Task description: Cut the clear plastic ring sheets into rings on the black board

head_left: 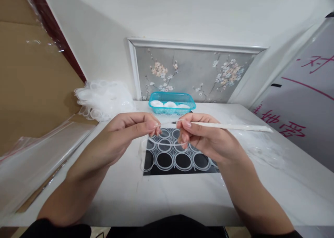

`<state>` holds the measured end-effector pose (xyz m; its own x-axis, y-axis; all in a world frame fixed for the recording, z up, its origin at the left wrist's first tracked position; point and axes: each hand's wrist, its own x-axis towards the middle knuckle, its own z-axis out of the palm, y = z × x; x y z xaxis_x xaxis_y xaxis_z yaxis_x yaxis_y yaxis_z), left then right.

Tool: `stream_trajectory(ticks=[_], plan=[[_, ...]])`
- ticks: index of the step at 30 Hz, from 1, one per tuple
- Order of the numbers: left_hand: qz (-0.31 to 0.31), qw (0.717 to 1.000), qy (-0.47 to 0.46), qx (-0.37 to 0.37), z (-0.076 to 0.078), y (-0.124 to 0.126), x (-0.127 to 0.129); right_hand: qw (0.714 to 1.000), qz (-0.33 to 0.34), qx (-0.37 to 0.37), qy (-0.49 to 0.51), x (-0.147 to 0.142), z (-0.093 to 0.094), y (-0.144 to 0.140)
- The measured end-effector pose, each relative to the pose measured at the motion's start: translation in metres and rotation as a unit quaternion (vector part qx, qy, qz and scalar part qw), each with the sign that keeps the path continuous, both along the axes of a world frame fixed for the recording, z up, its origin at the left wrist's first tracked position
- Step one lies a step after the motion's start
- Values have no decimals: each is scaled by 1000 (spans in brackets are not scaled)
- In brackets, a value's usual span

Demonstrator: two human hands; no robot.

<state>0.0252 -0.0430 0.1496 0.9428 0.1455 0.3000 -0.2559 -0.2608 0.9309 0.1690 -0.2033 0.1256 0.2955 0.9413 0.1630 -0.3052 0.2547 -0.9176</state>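
Both hands meet above the middle of a white table (130, 196). My left hand (130, 130) pinches one end of a thin clear plastic piece between thumb and fingertips. My right hand (200, 135) pinches the same piece and holds a long white strip (235, 126) that sticks out to the right. A thin clear loop hangs below the fingers. Under the hands lies a black mat (180, 161) with white ring patterns.
A turquoise basket (172, 104) with white round items stands at the back centre. A heap of clear plastic trays (101, 99) sits back left. Clear bags (39, 154) lie on the left; clear film (263, 151) lies on the right. A floral panel (193, 74) leans on the wall.
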Motion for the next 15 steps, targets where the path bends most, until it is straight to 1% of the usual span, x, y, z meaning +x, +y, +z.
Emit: stream_trajectory(ticks=[8, 15], plan=[[-3, 1000, -2, 0, 1, -1, -1, 1000, -22, -17, -16, -1, 3, -2], [-3, 1000, -15, -1, 2, -2, -4, 999, -22, -6, -30, -1, 3, -4]])
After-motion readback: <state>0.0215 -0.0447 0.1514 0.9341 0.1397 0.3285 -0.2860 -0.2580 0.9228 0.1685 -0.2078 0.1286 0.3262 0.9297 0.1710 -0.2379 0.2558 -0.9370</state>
